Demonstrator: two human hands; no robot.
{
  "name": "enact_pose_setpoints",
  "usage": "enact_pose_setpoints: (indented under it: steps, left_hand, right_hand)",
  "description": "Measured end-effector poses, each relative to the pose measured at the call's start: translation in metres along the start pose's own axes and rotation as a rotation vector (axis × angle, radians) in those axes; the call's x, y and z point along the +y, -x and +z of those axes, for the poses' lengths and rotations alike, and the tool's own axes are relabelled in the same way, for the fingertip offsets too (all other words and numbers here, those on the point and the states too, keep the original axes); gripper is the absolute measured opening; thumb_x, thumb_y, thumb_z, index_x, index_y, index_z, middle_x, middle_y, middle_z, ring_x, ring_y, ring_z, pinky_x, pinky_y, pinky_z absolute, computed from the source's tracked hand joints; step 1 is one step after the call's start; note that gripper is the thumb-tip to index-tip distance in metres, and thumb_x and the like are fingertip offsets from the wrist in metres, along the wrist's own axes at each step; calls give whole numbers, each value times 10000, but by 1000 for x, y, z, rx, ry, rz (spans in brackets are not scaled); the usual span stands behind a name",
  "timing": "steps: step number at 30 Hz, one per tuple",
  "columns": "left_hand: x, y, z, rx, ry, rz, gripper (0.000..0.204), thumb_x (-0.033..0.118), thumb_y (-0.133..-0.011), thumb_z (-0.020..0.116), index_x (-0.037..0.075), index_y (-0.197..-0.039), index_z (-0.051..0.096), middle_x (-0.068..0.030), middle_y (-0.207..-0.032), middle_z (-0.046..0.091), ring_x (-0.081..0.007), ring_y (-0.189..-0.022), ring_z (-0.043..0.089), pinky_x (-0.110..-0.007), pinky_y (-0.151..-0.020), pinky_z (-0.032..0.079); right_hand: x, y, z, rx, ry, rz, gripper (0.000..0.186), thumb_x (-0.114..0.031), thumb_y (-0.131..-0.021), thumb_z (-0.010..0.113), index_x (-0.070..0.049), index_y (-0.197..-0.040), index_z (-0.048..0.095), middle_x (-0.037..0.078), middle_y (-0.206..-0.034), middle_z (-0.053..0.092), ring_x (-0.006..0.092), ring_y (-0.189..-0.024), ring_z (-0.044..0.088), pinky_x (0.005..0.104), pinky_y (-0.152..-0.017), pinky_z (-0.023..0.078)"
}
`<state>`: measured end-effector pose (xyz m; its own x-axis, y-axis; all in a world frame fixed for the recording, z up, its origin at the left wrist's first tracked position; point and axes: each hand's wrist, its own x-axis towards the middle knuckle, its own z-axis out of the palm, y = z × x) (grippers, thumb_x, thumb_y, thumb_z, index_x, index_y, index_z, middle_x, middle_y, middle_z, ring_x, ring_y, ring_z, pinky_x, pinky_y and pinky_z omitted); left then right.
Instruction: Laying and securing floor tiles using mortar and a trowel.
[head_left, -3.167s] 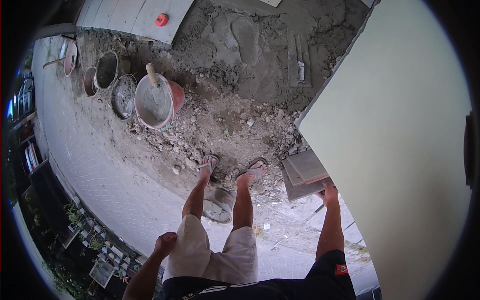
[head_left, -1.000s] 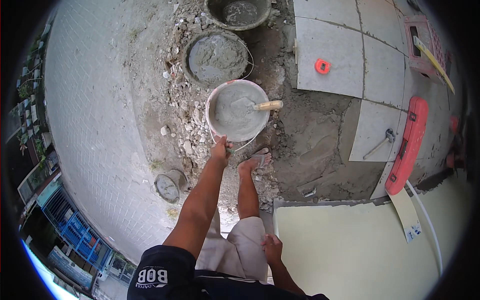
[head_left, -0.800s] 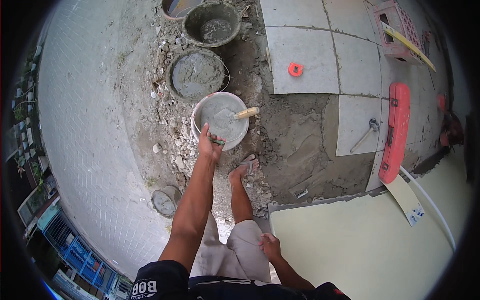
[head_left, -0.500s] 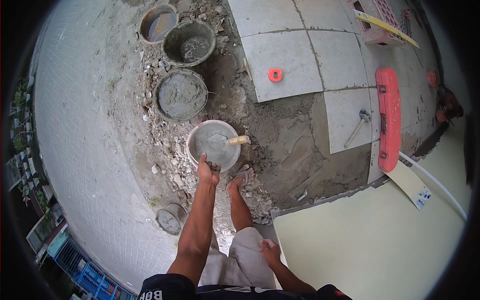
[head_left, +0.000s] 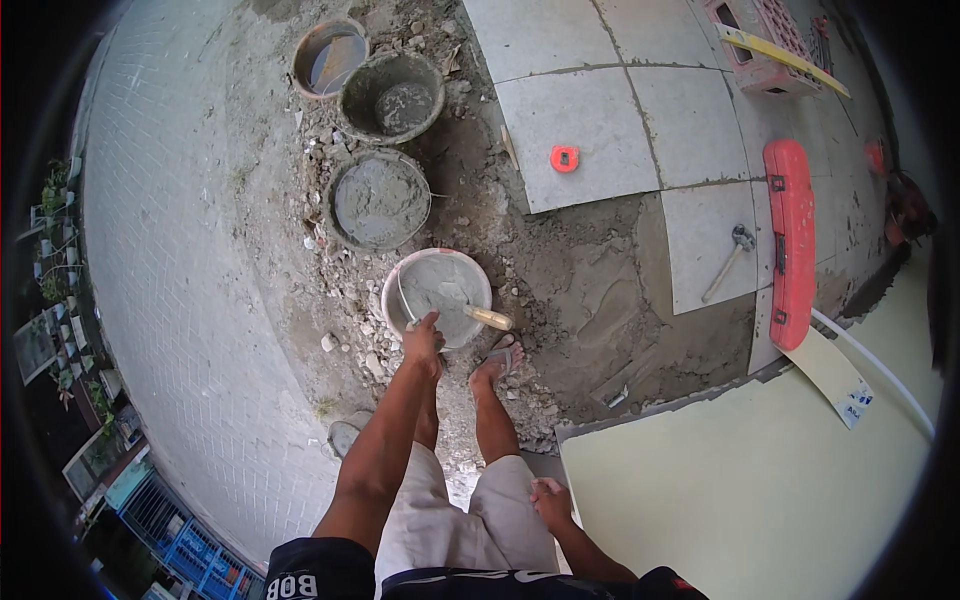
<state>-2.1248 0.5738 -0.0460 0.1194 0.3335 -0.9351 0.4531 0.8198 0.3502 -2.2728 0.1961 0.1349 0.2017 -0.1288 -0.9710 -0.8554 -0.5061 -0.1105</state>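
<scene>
So the left hand (head_left: 423,341) is down at the lower left edge of a pinkish bucket (head_left: 390,298), pretty much mid-frame, and its fingers look curled around the thin wire handle (head_left: 404,305). Grip's narrow, though the underside of the hand is hidden. Bucket's sitting upright on the rubble, with grey mortar (head_left: 438,283) inside and a trowel (head_left: 488,318) stuck in it, wooden grip leaning out over the rim on the right.

Right hand (head_left: 550,500) is just hanging by the shorts (head_left: 510,505), lower middle of the frame. Fingers are loosely bent, and I honestly can't tell if there's anything in them.

A sandalled foot (head_left: 503,358) is planted just below and right of the bucket. Up and to the left there's a line of three more: a grey one (head_left: 330,205) full of wet mix, a dark mucky one (head_left: 360,85), then one with murky liquid (head_left: 299,70) near the upper left. A smaller container (head_left: 342,438) is partly hidden behind the left forearm.

Over on the right you've got pale floor tiles (head_left: 570,120) with a red tape measure (head_left: 564,158) on them, a hammer (head_left: 730,262), and a long red case (head_left: 790,240). Pink crate (head_left: 770,40) in the upper right, with a yellow strip (head_left: 785,62) across it. A pale yellow wall (head_left: 700,480) fills the lower right.
</scene>
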Motion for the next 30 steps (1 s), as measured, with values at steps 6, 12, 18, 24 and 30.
enact_pose_setpoints:
  steps: [6, 12, 18, 24, 30]
  left_hand:
    - [3, -23, -36, 9, -320, -50, 415, 417, -919, 720, 69, -1105, 591, -55, -871, 611, -224, -831, 629, -409, -667, 505]
    - [14, 9, -23, 482, -1225, 647, 879, 370, -809, 811, -7, -1487, 396, -256, -1396, 526, -407, -1311, 501, -480, -1105, 406]
    - [78, -36, 15, -32, -1415, 1108, 891, 370, -823, 779, -26, -1500, 358, -284, -1450, 463, -466, -1375, 404, -513, -1190, 284]
    - [143, -137, 127, -15, -1293, 1008, 981, 510, -800, 795, -139, -1424, 406, -354, -1363, 536, -483, -1314, 495, -502, -1112, 393]
    - [212, -194, 142, -218, -454, 75, 571, 483, -860, 760, 18, -1176, 661, -23, -783, 510, -157, -693, 507, -336, -592, 454]
  right_hand:
    - [-15, -11, -1, 25, 59, -84, 324, -347, -961, 659, -38, -1047, 703, 38, -690, 686, 109, -558, 599, 300, -533, 494]
    - [-13, -5, 15, 118, -49, -40, 315, -336, -956, 660, -34, -1032, 710, 39, -677, 681, 116, -557, 603, 303, -538, 489]
    - [-39, 4, 71, 155, -112, -5, 290, -317, -966, 648, -32, -977, 700, 8, -639, 629, 90, -540, 546, 286, -523, 445]
    - [-107, 34, 164, 311, -165, 78, 324, -360, -922, 676, -43, -987, 689, 94, -733, 699, 215, -658, 673, 382, -640, 527]
    - [-143, 64, 225, 543, 22, 284, 358, -412, -879, 674, -79, -1010, 673, 173, -960, 739, 401, -943, 700, 494, -838, 532]
